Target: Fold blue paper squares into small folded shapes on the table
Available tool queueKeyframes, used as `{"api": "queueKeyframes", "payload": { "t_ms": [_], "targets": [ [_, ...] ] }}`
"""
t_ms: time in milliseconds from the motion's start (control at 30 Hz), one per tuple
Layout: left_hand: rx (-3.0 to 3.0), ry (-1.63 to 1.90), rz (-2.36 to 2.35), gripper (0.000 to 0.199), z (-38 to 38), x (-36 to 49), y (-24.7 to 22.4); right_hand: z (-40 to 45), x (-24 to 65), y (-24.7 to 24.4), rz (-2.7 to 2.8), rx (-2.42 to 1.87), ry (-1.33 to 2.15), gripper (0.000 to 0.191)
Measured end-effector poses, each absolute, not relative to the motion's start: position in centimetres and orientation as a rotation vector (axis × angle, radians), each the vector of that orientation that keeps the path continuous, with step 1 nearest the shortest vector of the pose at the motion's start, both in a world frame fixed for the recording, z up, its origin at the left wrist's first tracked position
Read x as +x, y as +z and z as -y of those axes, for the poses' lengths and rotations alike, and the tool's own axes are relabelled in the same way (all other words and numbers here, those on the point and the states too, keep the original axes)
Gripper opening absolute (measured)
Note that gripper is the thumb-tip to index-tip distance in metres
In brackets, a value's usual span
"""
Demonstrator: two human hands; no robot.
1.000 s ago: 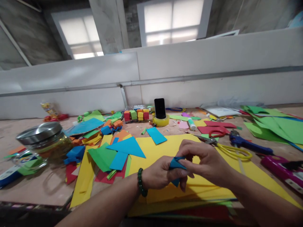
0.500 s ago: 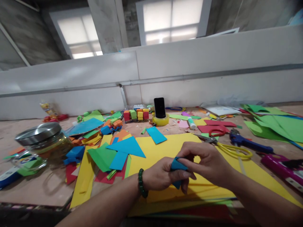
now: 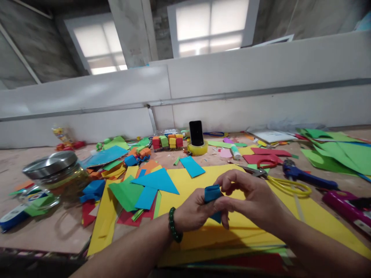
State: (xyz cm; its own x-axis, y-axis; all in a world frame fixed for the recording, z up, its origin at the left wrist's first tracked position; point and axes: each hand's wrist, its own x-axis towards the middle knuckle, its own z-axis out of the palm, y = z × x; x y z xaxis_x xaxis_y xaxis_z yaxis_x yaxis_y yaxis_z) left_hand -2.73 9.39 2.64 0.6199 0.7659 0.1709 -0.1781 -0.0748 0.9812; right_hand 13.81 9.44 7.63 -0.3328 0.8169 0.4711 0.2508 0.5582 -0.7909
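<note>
A folded piece of blue paper (image 3: 212,193) stands up from my left hand (image 3: 193,212), which is closed around its lower part. Its top is bent over into a small loop, and a blue corner shows below the fingers. My right hand (image 3: 249,195) is at the paper's right side, with thumb and curled forefinger at its edge; the exact contact is partly hidden. Both hands are above a large yellow sheet (image 3: 179,202). Left of them lie a blue triangular piece (image 3: 158,180), a green sheet (image 3: 126,193) and a blue rectangle (image 3: 192,166).
Scissors with yellow handles (image 3: 290,187), red-handled scissors (image 3: 268,161), blue pliers (image 3: 310,177) and a magenta tool (image 3: 344,206) lie right. A lidded glass jar (image 3: 55,175) stands left. Behind are a phone (image 3: 196,133) on a tape roll (image 3: 198,148) and coloured paper blocks (image 3: 167,142).
The blue paper has turned more upright, its folded top now showing above my left hand. My right fingers have shifted from across its front to its right edge, opening somewhat.
</note>
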Motion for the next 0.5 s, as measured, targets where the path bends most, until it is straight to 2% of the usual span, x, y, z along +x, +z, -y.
{"api": "queueKeyframes", "payload": {
  "t_ms": [133,300,500],
  "targets": [
    [1.445,0.844,-0.461,0.053,-9.4,-2.6,2.1,-9.1,13.9,7.5,1.953,-0.776,0.621,0.016],
    [1.441,0.826,-0.456,0.051,-9.4,-2.6,2.0,-9.0,13.9,6.9,1.919,-0.718,0.654,0.014],
    [1.492,0.846,-0.449,0.049,-9.3,-2.6,2.4,-8.8,13.7,6.1,1.760,-0.736,0.719,0.021]
  ]
}}
